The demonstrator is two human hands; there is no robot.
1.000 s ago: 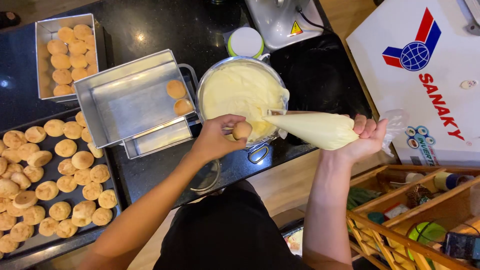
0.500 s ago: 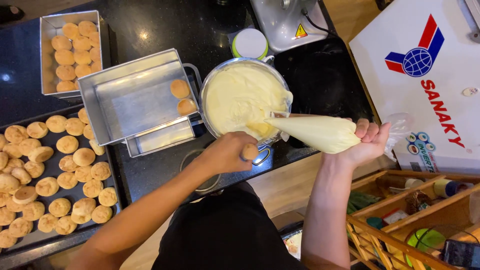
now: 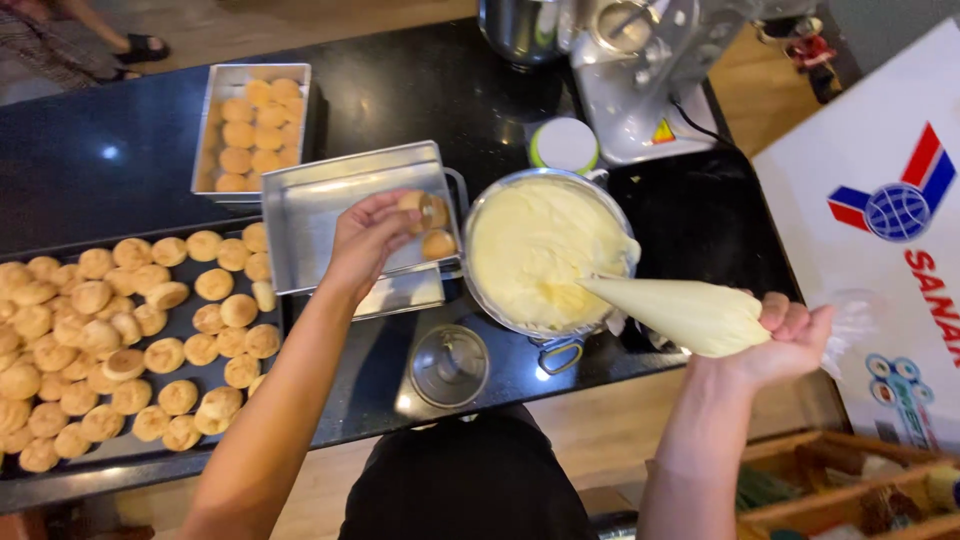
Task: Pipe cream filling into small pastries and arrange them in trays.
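My left hand [image 3: 368, 240] holds a small round golden puff [image 3: 412, 201] over the right end of a steel tray [image 3: 320, 215], beside two puffs [image 3: 437, 232] lying there. My right hand [image 3: 790, 340] grips the twisted end of a cream-filled piping bag [image 3: 680, 312], whose tip points left over the rim of a steel bowl of pale cream [image 3: 535, 255].
A dark baking sheet [image 3: 185, 325] at the left holds several puffs. A smaller tin of puffs [image 3: 205, 150] stands behind. A glass lid [image 3: 449, 366] lies near the counter's front edge. A stand mixer [image 3: 640, 70] and a white-lidded tub [image 3: 565, 145] are at the back. A white chest stands at the right.
My left hand has carried the puff away from the bag's tip, leftward over to the steel tray. The piping bag has stayed by the bowl.
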